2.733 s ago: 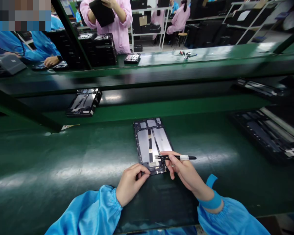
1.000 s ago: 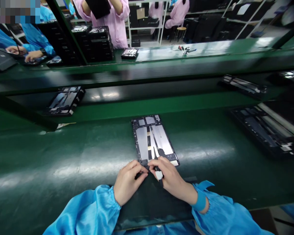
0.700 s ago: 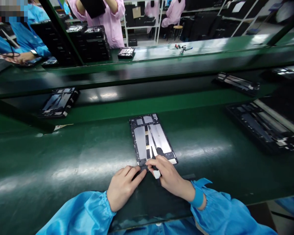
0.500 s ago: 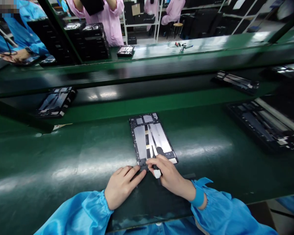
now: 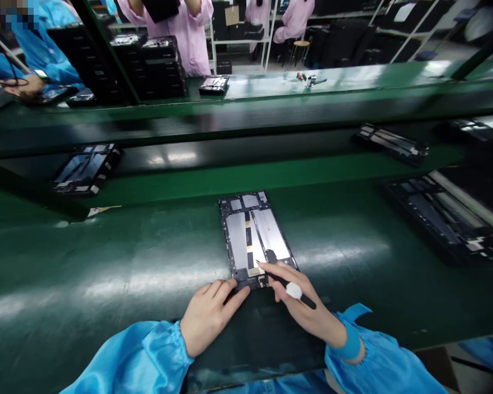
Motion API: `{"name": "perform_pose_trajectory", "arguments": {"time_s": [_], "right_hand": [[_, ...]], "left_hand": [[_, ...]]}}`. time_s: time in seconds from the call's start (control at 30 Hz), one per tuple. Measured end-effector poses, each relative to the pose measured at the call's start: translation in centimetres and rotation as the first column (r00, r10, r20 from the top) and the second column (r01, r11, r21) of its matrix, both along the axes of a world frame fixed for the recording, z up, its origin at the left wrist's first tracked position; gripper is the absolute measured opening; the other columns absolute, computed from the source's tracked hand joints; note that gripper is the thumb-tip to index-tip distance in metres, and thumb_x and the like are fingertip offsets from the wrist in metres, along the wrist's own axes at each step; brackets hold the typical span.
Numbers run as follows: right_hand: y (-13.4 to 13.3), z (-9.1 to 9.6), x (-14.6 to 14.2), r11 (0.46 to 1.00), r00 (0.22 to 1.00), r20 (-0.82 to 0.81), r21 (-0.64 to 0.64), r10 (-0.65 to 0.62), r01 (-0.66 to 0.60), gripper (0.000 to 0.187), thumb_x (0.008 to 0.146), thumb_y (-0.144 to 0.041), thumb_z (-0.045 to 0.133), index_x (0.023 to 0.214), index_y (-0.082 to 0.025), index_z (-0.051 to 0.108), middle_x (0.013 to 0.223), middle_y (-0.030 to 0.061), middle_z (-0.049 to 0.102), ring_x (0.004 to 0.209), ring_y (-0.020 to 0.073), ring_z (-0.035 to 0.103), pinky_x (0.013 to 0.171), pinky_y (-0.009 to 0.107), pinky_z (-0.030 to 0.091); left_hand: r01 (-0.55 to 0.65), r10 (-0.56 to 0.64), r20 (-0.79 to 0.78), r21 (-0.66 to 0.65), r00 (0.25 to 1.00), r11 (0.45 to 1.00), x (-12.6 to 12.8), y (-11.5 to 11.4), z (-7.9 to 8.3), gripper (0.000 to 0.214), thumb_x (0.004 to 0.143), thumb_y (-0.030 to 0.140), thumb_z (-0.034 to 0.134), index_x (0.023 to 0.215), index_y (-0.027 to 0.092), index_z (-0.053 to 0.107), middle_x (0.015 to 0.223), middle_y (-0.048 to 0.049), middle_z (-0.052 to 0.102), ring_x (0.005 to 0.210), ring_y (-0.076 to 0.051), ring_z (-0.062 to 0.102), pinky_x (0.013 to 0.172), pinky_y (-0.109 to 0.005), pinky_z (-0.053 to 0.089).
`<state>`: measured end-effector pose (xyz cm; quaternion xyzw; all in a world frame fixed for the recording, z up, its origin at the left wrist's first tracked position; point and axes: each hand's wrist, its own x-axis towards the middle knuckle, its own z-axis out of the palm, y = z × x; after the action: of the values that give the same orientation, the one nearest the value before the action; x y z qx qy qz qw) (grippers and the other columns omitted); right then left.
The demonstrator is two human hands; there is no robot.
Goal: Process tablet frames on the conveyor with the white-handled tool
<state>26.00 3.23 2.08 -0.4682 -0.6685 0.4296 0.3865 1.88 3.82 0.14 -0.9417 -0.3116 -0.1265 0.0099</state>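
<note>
An opened tablet (image 5: 252, 235) lies back side up on the green bench in front of me, its silver plates and a dark flex cable showing. My left hand (image 5: 211, 314) rests on the mat with its fingers stretched out, the fingertips pressing the tablet's near left corner. My right hand (image 5: 302, 303) is closed on black tweezers (image 5: 285, 284) with a white band. The tweezers' tip points at the tablet's near edge, close to the middle.
A dark mat (image 5: 254, 339) lies under my wrists. Other opened tablets sit on the conveyor at the left (image 5: 84, 169) and right (image 5: 390, 143), and a tray (image 5: 443, 219) at the far right. People in blue and pink coats work behind the far bench.
My right hand has drawn back to the right and turned the tweezers flatter, so its tip now shows over the tablet's near edge. My left hand's fingers have straightened.
</note>
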Motion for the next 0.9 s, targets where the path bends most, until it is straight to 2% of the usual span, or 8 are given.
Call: {"name": "perform_pose_trajectory", "arguments": {"time_s": [0.1,0.2,0.3,0.47,0.53,0.7,0.8,0.9], "right_hand": [[-0.5,-0.6,0.3,0.978,0.994,-0.102,-0.208,-0.039,0.017,0.030,0.100,-0.036,0.045,0.122,-0.024,0.061,0.087,0.0041,0.066,0.053,0.0115,0.058,0.051,0.025,0.054],[-0.8,-1.2,0.2,0.954,0.989,-0.141,-0.300,-0.048,0.004,0.025,0.098,-0.038,0.049,0.110,-0.020,0.061,0.078,0.0030,0.068,0.053,0.0120,0.061,0.045,0.022,0.052],[-0.8,-1.0,-0.1,0.960,0.994,-0.086,-0.277,-0.061,0.035,0.018,0.093,-0.032,0.056,0.101,-0.020,0.065,0.077,0.0039,0.072,0.058,0.0148,0.066,0.051,0.025,0.055],[-0.5,-0.3,-0.3,0.988,0.991,0.005,-0.082,-0.134,0.134,0.016,0.085,-0.021,0.065,0.097,-0.021,0.074,0.092,0.0067,0.077,0.087,0.0233,0.072,0.081,0.036,0.058],[-0.3,-0.2,-0.4,0.992,0.993,0.003,-0.061,-0.114,0.114,0.017,0.085,-0.020,0.063,0.097,-0.020,0.074,0.088,0.0068,0.077,0.081,0.0225,0.073,0.077,0.035,0.058],[-0.4,-0.8,-0.4,0.991,0.997,-0.042,-0.123,-0.066,0.060,0.015,0.087,-0.022,0.059,0.098,-0.018,0.070,0.072,0.0031,0.073,0.053,0.0152,0.067,0.054,0.026,0.055],[-0.5,-1.3,-0.3,0.982,0.996,-0.045,-0.177,-0.078,0.069,0.010,0.089,-0.023,0.058,0.092,-0.019,0.065,0.067,0.0009,0.070,0.051,0.0140,0.065,0.050,0.024,0.052],[-0.4,-1.3,-0.3,0.981,0.996,-0.019,-0.175,-0.084,0.079,0.007,0.089,-0.023,0.058,0.089,-0.019,0.064,0.066,0.0001,0.069,0.056,0.0153,0.066,0.055,0.025,0.052]], "left_hand": [[-0.025,0.025,0.005,-0.017,1.000,1.000,0.2,-0.3,-0.2,0.038,0.100,0.011,0.029,0.131,0.017,0.051,0.112,-0.0116,0.059,0.090,-0.021,0.057,0.072,-0.033,0.051],[-0.048,0.048,0.016,-0.016,0.999,0.999,0.4,-0.5,-0.2,0.038,0.100,0.010,0.031,0.131,0.017,0.051,0.112,-0.0116,0.058,0.093,-0.021,0.057,0.074,-0.033,0.051],[-0.065,0.065,0.036,-0.020,0.997,0.998,0.5,-0.6,-0.3,0.037,0.099,0.010,0.032,0.130,0.017,0.052,0.112,-0.0118,0.058,0.094,-0.022,0.056,0.074,-0.034,0.051],[-0.061,0.062,0.033,-0.026,0.998,0.998,0.4,-0.7,-0.2,0.039,0.100,0.011,0.030,0.131,0.017,0.052,0.112,-0.0114,0.058,0.092,-0.022,0.057,0.074,-0.034,0.051],[-0.058,0.058,0.017,-0.028,0.998,0.998,0.3,-0.7,-0.2,0.040,0.100,0.010,0.029,0.133,0.018,0.050,0.113,-0.0113,0.058,0.093,-0.022,0.057,0.074,-0.034,0.051],[-0.052,0.052,-0.005,-0.033,0.999,0.998,0.1,-0.7,-0.1,0.040,0.099,0.010,0.031,0.134,0.019,0.049,0.114,-0.0112,0.058,0.095,-0.022,0.057,0.076,-0.034,0.051],[-0.053,0.053,-0.006,-0.033,0.999,0.998,0.1,-0.7,-0.1,0.039,0.099,0.010,0.033,0.134,0.019,0.049,0.114,-0.0113,0.058,0.094,-0.021,0.057,0.076,-0.034,0.051],[-0.060,0.059,-0.012,-0.033,0.998,0.998,0.1,-0.7,-0.2,0.039,0.098,0.010,0.035,0.133,0.019,0.050,0.114,-0.0109,0.058,0.094,-0.021,0.057,0.077,-0.033,0.051]]}}
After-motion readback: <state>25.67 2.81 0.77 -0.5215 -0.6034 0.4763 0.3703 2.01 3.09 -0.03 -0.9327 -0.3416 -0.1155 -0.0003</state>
